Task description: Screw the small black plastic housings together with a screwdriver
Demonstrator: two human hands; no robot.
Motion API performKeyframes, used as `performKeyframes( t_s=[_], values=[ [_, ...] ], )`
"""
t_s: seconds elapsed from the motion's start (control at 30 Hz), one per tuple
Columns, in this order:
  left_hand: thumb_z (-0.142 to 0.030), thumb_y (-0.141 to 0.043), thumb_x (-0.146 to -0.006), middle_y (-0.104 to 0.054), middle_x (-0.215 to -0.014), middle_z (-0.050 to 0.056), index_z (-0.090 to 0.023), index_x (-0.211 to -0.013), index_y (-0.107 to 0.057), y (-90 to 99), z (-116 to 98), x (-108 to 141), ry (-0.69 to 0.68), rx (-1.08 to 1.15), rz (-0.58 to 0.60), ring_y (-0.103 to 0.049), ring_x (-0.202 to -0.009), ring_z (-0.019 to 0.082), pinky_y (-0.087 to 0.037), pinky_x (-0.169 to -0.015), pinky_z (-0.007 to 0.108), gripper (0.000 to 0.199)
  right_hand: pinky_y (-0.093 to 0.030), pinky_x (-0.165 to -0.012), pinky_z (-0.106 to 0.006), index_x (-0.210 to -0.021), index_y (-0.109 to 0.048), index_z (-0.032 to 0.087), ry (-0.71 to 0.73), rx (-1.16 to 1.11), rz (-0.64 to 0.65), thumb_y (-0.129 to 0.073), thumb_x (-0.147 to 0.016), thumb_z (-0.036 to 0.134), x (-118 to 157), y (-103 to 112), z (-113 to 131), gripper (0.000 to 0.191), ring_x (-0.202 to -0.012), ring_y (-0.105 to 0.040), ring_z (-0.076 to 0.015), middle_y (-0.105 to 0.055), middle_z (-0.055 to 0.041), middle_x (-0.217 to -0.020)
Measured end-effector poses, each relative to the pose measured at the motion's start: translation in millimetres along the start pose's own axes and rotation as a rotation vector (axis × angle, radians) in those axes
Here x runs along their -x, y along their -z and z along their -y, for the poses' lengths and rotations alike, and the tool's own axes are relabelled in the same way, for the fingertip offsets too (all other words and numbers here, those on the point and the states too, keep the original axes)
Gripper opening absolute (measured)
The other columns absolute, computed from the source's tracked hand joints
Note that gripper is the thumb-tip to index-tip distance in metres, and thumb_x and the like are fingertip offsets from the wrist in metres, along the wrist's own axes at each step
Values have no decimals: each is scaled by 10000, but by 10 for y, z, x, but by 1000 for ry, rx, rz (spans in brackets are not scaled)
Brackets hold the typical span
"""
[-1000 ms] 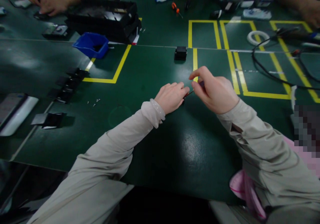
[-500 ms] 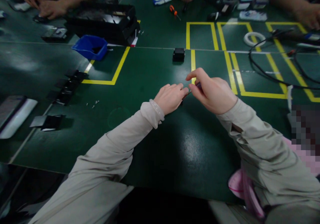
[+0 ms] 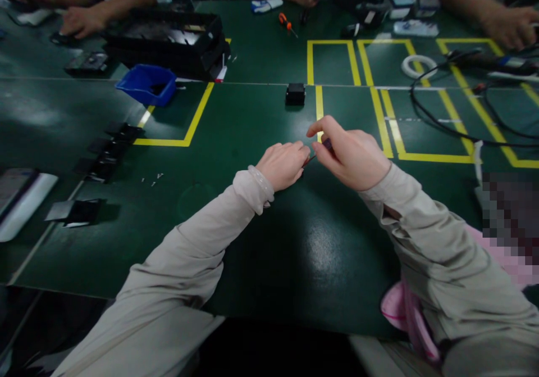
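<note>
My right hand (image 3: 351, 155) is closed round the dark handle of a screwdriver (image 3: 327, 143). Its thin shaft slants down and left to the fingertips of my left hand (image 3: 283, 164). That hand is palm down with the fingers curled together over something dark, of which only a small edge shows under the fingertips. What that thing is I cannot make out. A small black block-shaped part (image 3: 295, 94) sits on the green table just beyond both hands. Tiny white pieces (image 3: 154, 180) lie on the table left of my left hand.
On the left are black parts in a row (image 3: 105, 152), a blue scoop-shaped bin (image 3: 147, 85) and a black crate (image 3: 168, 40). An orange screwdriver (image 3: 285, 22) lies far off. A black cable (image 3: 433, 118) and white ring (image 3: 418, 67) are at right. Co-workers' hands (image 3: 82, 22) are across the table.
The whole view has shifted slightly left. My hands keep nearly the same pose, with the screwdriver still between them. At far left, a co-worker's hand has moved away from the other.
</note>
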State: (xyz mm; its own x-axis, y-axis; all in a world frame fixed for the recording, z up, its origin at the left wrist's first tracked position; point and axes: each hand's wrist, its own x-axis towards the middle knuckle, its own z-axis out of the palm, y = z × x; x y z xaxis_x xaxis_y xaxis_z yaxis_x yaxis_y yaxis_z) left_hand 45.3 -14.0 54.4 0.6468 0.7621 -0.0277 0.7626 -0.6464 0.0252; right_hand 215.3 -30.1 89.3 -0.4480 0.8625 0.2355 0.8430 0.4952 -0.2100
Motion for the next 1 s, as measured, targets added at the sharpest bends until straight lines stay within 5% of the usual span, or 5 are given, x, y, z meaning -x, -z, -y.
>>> performKeyframes(
  t_s=[1.0],
  values=[
    [-173, -491, -941, -675, -1104, 151, -87, -1115, -590, 77, -159, -75, 116, -80, 79, -677, -1024, 274, -491, -841, 377, 218, -309, -609, -286, -1240, -502, 189, 9, -4, 47, -360, -947, 330, -4, 49, -8, 355, -674, -608, -173, -710, -31, -860]
  ],
)
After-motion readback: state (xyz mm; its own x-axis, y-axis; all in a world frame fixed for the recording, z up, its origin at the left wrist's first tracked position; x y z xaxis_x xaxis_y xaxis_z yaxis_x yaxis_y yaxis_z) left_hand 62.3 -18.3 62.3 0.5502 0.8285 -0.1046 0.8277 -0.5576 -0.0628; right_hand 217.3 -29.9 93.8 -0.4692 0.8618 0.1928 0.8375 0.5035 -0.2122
